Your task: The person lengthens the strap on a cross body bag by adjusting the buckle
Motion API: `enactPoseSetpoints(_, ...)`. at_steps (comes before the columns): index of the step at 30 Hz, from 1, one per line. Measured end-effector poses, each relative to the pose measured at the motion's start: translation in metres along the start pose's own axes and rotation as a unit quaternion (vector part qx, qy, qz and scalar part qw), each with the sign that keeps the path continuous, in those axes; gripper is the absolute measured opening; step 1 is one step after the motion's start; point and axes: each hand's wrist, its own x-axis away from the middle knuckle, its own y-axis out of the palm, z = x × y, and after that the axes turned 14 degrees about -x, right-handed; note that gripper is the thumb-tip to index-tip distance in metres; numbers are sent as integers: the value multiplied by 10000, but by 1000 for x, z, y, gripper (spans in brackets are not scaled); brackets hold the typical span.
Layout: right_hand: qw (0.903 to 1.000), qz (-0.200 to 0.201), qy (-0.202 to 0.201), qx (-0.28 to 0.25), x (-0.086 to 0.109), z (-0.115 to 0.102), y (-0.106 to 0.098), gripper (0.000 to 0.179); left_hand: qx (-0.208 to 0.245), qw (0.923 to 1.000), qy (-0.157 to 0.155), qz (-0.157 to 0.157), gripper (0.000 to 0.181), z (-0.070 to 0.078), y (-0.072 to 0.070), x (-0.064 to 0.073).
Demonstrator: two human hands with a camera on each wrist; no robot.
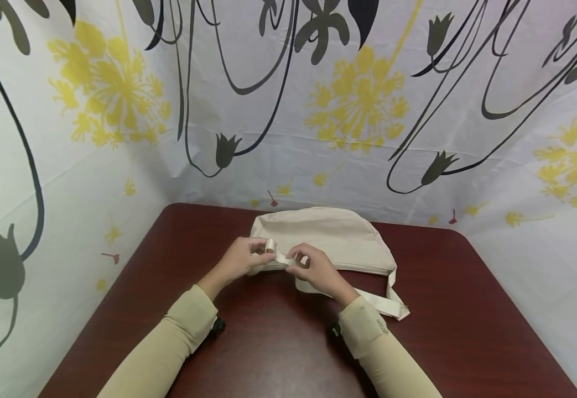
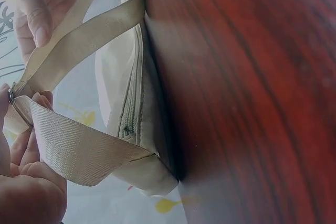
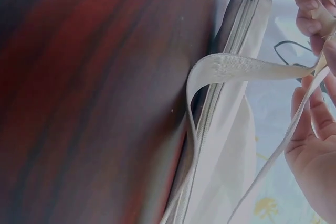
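A cream fabric bag (image 1: 318, 226) with a zipper (image 3: 241, 24) along its edge lies at the back of the table. My left hand (image 1: 243, 255) holds its webbing strap (image 2: 79, 145) at a metal slider (image 2: 16, 106), fingers curled round the webbing there. Just to the right, my right hand (image 1: 315, 268) pinches the strap between thumb and fingers, close to the slider. Between the hands the webbing doubles over, and a loop hangs down in front of the zipper. The exact fingertip contact is partly hidden in the right wrist view.
The dark red table (image 1: 278, 342) has a glossy wood-grain top. Behind it and at both sides hangs a white cloth (image 1: 268, 110) printed with yellow flowers and grey stems. The far strap end (image 1: 390, 307) trails on the table at the bag's right.
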Motion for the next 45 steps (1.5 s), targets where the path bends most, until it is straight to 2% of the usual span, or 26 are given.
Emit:
enactPoseSetpoints(8, 9999, 32, -26, 120, -2, -5, 2, 21, -55, 10000, -66, -20, 26, -1, 1, 0)
enactPoseSetpoints(18, 9997, 70, -203, 116, -2, -4, 3, 21, 64, 9999, -68, -124, 38, -1, 3, 1)
enactPoseSetpoints(28, 9996, 80, -268, 55, -4, -5, 5, 20, 77, 9999, -19, -120, 38, 1, 2, 2)
enactPoseSetpoints(40, 9992, -42, -145, 362, 1, -2, 4, 24, 2, 10000, 32, 29, 22, 0, 2, 3)
enactPoseSetpoints(45, 9989, -101, -199, 410, 2, -3, 5, 27, 146, 9999, -6, 62, 23, -1, 1, 3)
